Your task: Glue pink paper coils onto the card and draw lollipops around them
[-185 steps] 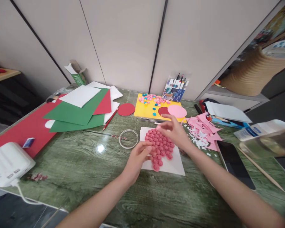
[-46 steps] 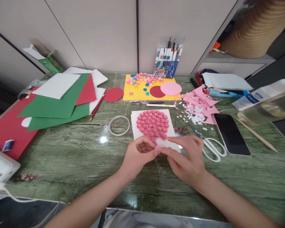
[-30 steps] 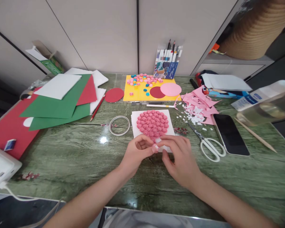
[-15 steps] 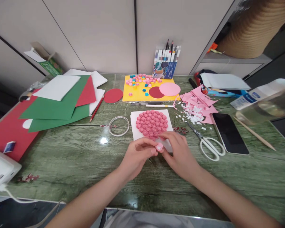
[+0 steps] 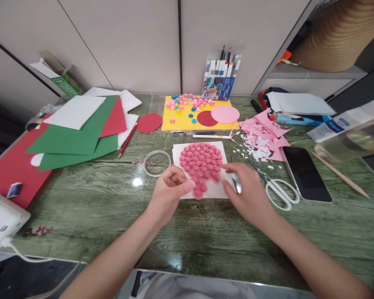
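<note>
A cluster of pink rolled-paper coils [image 5: 202, 160] lies on a white sheet of paper [image 5: 223, 153]. It is broad and round at the top, with a narrow tail toward me. My left hand [image 5: 170, 191] is at the lower left of the cluster, thumb and curled fingers pressed together beside the tail. What they pinch, if anything, is hidden. Over the sheet's right edge my right hand [image 5: 247, 193] is open, thumb and forefinger apart, with its forefinger close to the coils. A roll of narrow tape [image 5: 146, 167] lies left of the sheet.
White-handled scissors [image 5: 280, 193] and a phone [image 5: 307, 174] lie to the right, below pink paper scraps [image 5: 269, 133]. Behind is a yellow sheet [image 5: 177, 123] with small coloured coils. Green paper [image 5: 71, 137] lies left; a clear container [image 5: 352, 137] stands far right.
My hands have moved apart. The small pink coil with a white patch, held between them earlier, is no longer visible there. The cluster's lower tail now shows. The view has shifted slightly.
</note>
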### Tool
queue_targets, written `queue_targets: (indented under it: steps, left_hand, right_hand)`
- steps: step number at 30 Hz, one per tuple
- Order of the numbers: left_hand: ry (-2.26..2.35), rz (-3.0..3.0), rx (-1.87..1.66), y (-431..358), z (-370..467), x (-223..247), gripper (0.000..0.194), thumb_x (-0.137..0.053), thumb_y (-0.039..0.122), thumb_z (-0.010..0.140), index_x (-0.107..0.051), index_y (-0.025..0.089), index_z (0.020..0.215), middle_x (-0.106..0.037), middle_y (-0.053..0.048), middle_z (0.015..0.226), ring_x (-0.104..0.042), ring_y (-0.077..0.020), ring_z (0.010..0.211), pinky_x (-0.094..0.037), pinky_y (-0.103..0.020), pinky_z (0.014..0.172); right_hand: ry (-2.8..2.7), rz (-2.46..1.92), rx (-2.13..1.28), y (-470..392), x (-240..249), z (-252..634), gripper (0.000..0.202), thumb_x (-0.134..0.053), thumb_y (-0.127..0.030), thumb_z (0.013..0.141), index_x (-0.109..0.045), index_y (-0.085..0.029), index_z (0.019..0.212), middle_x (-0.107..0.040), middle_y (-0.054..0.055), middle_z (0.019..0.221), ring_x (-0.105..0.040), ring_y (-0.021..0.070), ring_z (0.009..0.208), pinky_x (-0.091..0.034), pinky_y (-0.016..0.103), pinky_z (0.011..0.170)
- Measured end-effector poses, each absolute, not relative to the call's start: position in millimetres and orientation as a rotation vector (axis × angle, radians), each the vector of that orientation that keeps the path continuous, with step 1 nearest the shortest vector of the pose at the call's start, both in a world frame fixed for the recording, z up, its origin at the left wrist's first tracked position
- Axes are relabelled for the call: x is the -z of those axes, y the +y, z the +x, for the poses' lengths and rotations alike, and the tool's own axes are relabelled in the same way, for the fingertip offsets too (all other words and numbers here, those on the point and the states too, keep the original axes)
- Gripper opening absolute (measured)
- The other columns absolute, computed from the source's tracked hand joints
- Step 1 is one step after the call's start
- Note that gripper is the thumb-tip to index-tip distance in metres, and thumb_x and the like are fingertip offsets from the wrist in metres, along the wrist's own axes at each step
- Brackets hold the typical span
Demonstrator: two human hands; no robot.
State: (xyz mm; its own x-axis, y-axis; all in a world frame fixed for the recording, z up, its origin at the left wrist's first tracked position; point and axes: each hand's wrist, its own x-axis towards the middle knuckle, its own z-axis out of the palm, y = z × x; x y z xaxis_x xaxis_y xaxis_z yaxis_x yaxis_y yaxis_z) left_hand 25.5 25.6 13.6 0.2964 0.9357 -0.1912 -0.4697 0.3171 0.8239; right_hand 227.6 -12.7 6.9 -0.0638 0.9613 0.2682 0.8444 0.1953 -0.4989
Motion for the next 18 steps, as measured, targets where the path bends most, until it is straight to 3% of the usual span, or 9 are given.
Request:
queue_targets:
  steps: [7,13,18]
  left_hand:
    - [0.610,0.697,-1.178,40,12,-14,0.024,-0.074,0.012,0.062,-0.054,0.018,0.075,-0.043,0.010,0.051,-0.038,-0.0041,0.048,-0.033,-0.017,0.053]
    - [0.626,0.771,-0.975,31,20,-12,0.026,-0.078,0.014,0.057,-0.053,0.016,0.064,-0.051,0.008,0.053,-0.044,-0.0035,0.049,-0.034,-0.016,0.051]
    - [0.777,0.856,-0.721,22,31,-9,0.020,-0.078,0.016,0.062,-0.059,0.014,0.066,-0.061,0.004,0.059,-0.053,-0.0056,0.053,-0.040,-0.017,0.053]
  right_hand:
    - [-1.811,-1.739,-0.276,-4,-9,242,0.032,-0.052,-0.018,0.079,-0.048,-0.024,0.110,-0.059,0.004,0.096,-0.058,0.0202,0.088,-0.041,0.038,0.082]
    - [-1.834,-1.710,-0.303,-8,-10,236,0.030,-0.053,-0.018,0.080,-0.049,-0.024,0.109,-0.059,0.003,0.097,-0.057,0.0202,0.089,-0.041,0.038,0.082]
    - [-1.792,-1.559,-0.496,-19,-19,224,0.019,-0.052,-0.025,0.085,-0.051,-0.025,0.104,-0.061,0.002,0.098,-0.057,0.0183,0.092,-0.042,0.034,0.082]
